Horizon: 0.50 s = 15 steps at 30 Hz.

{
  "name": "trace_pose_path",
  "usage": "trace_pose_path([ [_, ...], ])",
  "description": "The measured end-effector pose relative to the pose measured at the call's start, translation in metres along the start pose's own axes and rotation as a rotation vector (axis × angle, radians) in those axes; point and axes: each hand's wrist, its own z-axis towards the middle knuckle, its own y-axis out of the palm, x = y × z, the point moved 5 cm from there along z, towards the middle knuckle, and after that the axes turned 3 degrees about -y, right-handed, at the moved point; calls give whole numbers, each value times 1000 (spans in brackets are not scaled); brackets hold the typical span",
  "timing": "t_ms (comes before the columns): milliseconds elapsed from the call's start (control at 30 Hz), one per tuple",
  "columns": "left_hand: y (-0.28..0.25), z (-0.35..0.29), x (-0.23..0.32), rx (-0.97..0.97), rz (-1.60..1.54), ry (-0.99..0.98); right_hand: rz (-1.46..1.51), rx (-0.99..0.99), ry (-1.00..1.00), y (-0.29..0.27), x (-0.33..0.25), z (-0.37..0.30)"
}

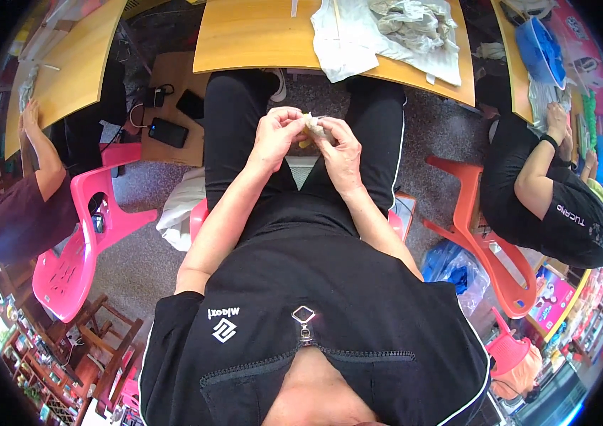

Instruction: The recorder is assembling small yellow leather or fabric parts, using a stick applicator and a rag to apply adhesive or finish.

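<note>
My left hand [276, 138] and my right hand [340, 153] meet above my lap, just short of the table edge. Both are closed, with fingertips pinching a small crumpled, off-white, cloth-like piece [312, 126] between them. Its exact kind is too small to make out, and the fingers cover part of it. Beyond them stands a yellow wooden table [259, 39]. A white plastic sheet [344, 50] hangs over its front edge. On that sheet, toward the right, lies a heap of crumpled greyish-white pieces [415, 27].
A pink chair [81, 238] is at left, an orange chair [466, 206] at right. Co-workers sit at side tables; a blue basin [539, 53] stands on the right one. Cardboard [163, 153] under the table carries a black power bank [168, 132]. A blue bag [455, 270] lies right.
</note>
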Motion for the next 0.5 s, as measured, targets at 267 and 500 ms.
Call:
trace_pose_path([
  [267,2,-2,1,-5,122,93,169,53,220,2,14,-3],
  [500,2,-3,5,37,162,117,131,-7,122,3,11,-6],
])
